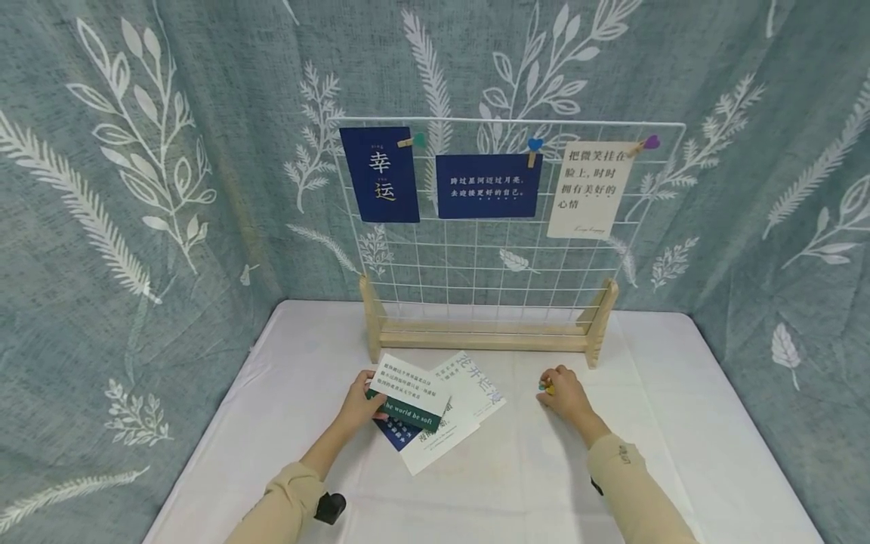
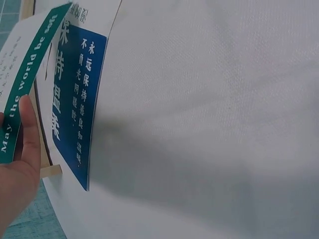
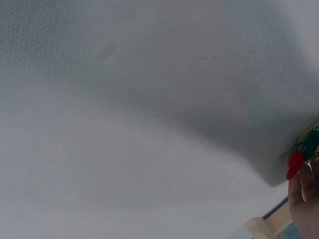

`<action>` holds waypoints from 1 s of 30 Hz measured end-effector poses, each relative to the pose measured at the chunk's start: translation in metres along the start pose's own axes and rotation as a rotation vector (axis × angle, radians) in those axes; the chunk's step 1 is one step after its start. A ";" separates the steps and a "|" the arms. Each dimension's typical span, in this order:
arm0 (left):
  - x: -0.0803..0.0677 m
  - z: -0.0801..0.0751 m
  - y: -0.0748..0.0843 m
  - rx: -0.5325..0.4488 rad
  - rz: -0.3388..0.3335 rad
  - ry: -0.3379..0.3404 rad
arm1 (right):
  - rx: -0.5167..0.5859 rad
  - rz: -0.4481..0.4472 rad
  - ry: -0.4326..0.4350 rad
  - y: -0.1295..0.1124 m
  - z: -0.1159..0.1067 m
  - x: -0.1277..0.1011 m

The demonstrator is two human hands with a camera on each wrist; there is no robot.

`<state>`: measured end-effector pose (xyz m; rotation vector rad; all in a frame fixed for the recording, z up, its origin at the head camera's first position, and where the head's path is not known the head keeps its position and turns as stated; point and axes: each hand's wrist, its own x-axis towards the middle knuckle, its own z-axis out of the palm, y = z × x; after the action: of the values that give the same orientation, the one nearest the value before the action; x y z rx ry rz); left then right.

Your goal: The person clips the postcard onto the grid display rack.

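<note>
My left hand [image 1: 360, 404] holds a white-and-green card [image 1: 410, 393] by its left end, thumb on top. It is lifted and tilted over a dark blue card [image 2: 79, 99] and some white cards [image 1: 484, 404] that overlap on the table. Farther right, my right hand [image 1: 569, 393] has its fingers curled round small wooden clothespins [image 3: 296, 163] with coloured hearts, red and green in the right wrist view. The hand covers most of them, so how many there are cannot be told.
Behind the hands stands a white wire grid [image 1: 462, 264] on a wooden base [image 1: 482, 338]. Clipped along its top are a tall blue card [image 1: 382, 181], a wide blue card [image 1: 485, 185] and a cream card [image 1: 590, 193]. Patterned green cloth [image 1: 224, 151] surrounds the white table [image 1: 503, 491].
</note>
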<state>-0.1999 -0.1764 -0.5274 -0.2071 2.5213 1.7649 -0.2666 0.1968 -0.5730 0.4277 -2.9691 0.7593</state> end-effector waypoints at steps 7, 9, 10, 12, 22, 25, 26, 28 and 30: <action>0.003 0.000 0.004 -0.035 0.022 0.062 | -0.023 -0.018 0.020 0.004 0.005 -0.002; 0.003 0.000 0.005 -0.036 0.035 0.070 | -0.015 -0.016 0.033 0.005 0.008 -0.002; 0.003 0.000 0.006 -0.039 0.037 0.072 | -0.009 -0.011 0.038 0.005 0.009 -0.002; 0.002 0.000 0.007 -0.039 0.041 0.075 | -0.005 -0.008 0.046 0.006 0.011 -0.002; -0.004 0.003 0.014 -0.053 0.007 0.091 | 0.013 0.062 0.020 0.004 0.014 -0.005; -0.004 0.004 0.018 -0.076 0.008 0.097 | 0.007 0.059 0.015 0.001 0.011 -0.004; -0.004 0.004 0.020 -0.084 0.008 0.097 | 0.005 0.060 0.012 0.000 0.010 -0.004; -0.004 0.004 0.023 -0.100 0.009 0.098 | 0.005 0.061 0.014 -0.002 0.008 -0.004; -0.004 0.004 0.026 -0.109 0.005 0.097 | 0.009 0.068 0.012 -0.005 0.007 -0.004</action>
<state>-0.2001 -0.1633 -0.5046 -0.2991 2.4923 1.9420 -0.2609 0.1904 -0.5778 0.3232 -2.9844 0.7795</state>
